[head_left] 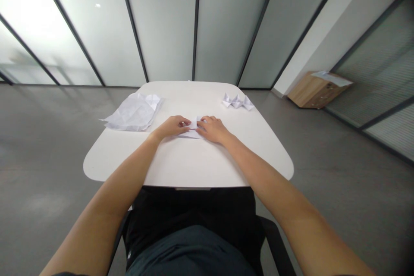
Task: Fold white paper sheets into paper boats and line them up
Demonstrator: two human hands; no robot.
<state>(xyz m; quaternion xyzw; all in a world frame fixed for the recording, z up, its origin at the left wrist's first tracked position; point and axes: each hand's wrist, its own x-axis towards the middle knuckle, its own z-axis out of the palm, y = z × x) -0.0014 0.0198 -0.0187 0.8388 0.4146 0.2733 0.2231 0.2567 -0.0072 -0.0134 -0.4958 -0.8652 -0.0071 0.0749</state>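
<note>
A small piece of white paper [193, 127], partly folded, lies on the white table [187, 164] at its middle. My left hand [173, 126] presses on the paper's left side with its fingers curled and pinched on a fold. My right hand [211, 128] rests on the paper's right side, fingers bent and pinching the paper too. The two hands nearly touch over the fold. Most of the sheet is hidden under my fingers.
A pile of creased white sheets [134, 113] lies at the table's back left. Three small folded paper shapes [237, 101] sit in a row at the back right. A wooden cabinet [315, 89] stands on the floor to the right, by glass walls.
</note>
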